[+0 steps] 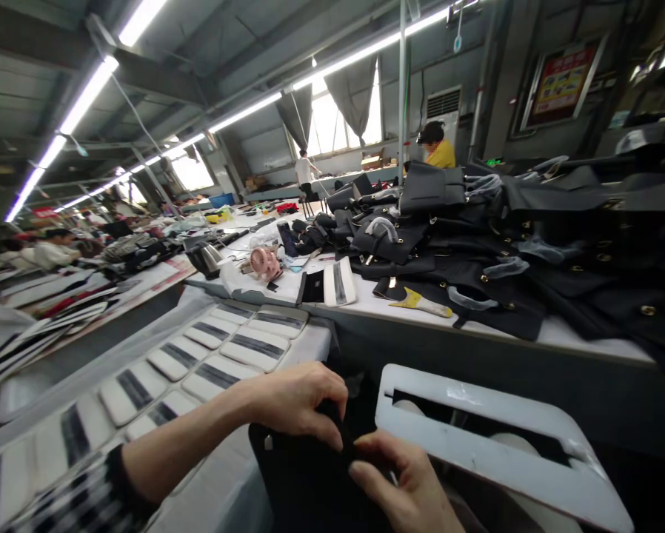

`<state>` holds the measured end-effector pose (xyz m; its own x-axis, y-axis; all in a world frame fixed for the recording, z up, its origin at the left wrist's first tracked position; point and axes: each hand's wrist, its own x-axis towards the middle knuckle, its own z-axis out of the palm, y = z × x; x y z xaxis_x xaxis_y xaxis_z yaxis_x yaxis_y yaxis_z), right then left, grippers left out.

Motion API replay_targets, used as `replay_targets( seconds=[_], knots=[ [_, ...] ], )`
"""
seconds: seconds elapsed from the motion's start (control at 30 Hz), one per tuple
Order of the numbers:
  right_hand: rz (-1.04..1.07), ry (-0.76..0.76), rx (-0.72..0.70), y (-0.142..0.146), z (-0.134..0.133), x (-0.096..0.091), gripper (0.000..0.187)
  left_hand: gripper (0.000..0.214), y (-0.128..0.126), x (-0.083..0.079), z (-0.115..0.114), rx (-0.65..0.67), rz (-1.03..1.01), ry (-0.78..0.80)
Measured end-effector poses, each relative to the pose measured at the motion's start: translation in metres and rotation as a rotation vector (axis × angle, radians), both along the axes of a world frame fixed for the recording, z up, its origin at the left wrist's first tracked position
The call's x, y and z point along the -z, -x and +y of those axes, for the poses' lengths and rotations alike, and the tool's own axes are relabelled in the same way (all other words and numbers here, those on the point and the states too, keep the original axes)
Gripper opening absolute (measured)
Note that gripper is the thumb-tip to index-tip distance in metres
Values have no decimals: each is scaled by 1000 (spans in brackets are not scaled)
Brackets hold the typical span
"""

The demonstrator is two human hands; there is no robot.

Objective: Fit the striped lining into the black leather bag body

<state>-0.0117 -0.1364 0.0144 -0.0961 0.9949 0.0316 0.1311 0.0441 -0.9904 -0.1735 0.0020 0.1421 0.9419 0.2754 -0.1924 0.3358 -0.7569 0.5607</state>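
Note:
Both of my hands grip a black flat panel (304,481), perhaps a bag part, at the bottom centre. My left hand (304,400) pinches its upper edge between thumb and curled fingers. My right hand (404,481) has thumb and forefinger closed on the same edge, just right of the left hand. A small pale spot shows near the panel's upper left corner. Its lower part runs out of view. To the left, several white pads with dark stripes (213,375) lie in rows on a covered table (304,344).
A white plastic stool (477,429) with slots stands at right. Black bags (432,244) are heaped on the long workbench (577,337), beside a yellow-grey tool (421,302), a pink fan (264,264) and a metal kettle (204,257). A person in yellow (440,152) is beyond.

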Motion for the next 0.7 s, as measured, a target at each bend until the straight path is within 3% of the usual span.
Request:
replay_targets(
  seconds=[0.07, 0.13, 0.23, 0.3, 0.4, 0.47, 0.53, 0.57, 0.63, 0.7],
  knots=[
    [22, 40, -69, -22, -12, 12, 49, 20, 26, -17, -7, -135, -21, -54],
    [105, 92, -106, -43, -26, 29, 64, 20, 61, -36, -15, -360, -84, -110],
    [476, 267, -39, -53, -39, 48, 67, 28, 115, -51, -37, -898, -330, -88],
    [749, 334, 64, -40, -36, 46, 68, 33, 138, -43, -61, -1215, -493, 59],
    [914, 239, 157, -12, -15, 20, 73, 44, 135, -5, -105, -1391, -625, 242],
    [868, 240, 181, 4, 4, -3, 68, 54, 114, 30, -130, -1372, -726, 424],
    [762, 276, 98, 14, 19, -21, 58, 69, 89, 66, -144, -1321, -833, 550],
    [698, 267, 36, 18, 25, -27, 53, 74, 77, 83, -147, -1302, -854, 542],
    [556, 172, -40, 26, 30, -31, 46, 76, 58, 114, -148, -1440, -957, 415],
    [407, 57, 33, 32, 30, -30, 42, 71, 46, 137, -147, -1612, -1020, 294]
  ],
)
